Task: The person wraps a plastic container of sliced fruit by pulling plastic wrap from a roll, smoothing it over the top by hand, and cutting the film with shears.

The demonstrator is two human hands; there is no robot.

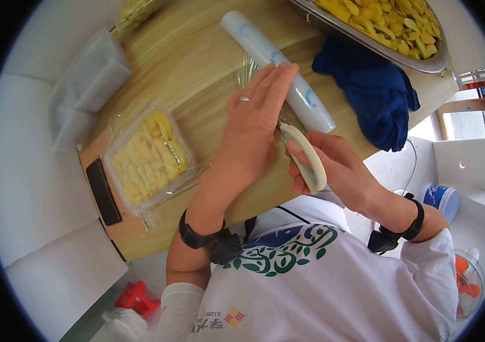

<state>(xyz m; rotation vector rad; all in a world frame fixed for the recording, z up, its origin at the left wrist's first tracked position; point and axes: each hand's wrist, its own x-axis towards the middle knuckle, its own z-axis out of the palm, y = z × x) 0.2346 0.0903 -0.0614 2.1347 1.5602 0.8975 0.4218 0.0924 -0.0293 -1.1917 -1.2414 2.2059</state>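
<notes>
My left hand, a ring on one finger, lies with its fingers stretched out beside a roll of clear plastic film. Wrinkled film shows near the fingers, between them and the roll. My right hand is closed around the cream-coloured handles of a pair of scissors. Their blades point up and left, mostly hidden under my left hand. To the left, a film-wrapped tray of yellow slices rests on the wooden table.
Stacked clear plastic trays stand at the left, with a black phone-like object near the table's edge. At the upper right are a metal basin of yellow slices and a dark blue cloth. A fan stands at lower right.
</notes>
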